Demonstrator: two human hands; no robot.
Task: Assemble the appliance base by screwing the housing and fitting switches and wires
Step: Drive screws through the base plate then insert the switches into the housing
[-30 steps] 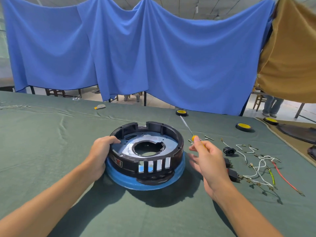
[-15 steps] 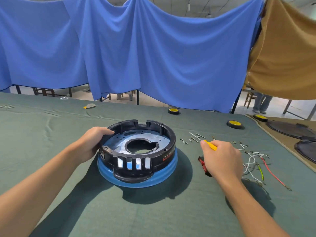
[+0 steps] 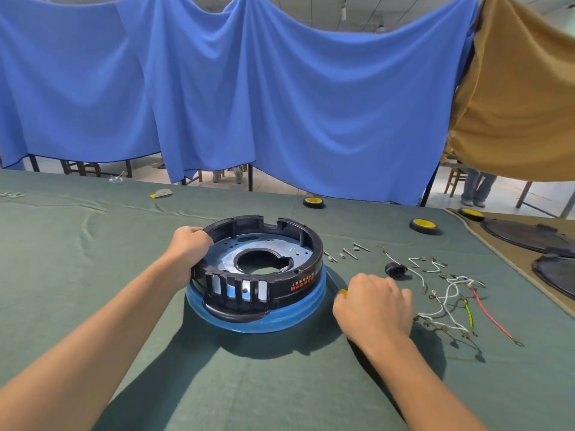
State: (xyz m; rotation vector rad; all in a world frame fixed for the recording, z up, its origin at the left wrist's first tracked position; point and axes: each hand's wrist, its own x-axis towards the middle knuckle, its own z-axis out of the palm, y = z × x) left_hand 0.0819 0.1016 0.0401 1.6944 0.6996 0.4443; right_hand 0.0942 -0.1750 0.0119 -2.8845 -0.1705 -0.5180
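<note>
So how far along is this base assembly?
Early. Done: the round black plastic housing sits on its blue ring. In hand: the left hand grips the housing rim; the right hand holds a yellow-handled screwdriver. Left: the loose metal screws, black switch and coloured wires lie unfitted on the green cloth.

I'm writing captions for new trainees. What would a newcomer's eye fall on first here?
The round black housing on its blue ring, mid-table, with the left hand gripping its far-left rim. Next, the right hand beside it, curled round a yellow-handled screwdriver, and loose wires spread on the green cloth further right. Behind hangs a big blue curtain.
</note>
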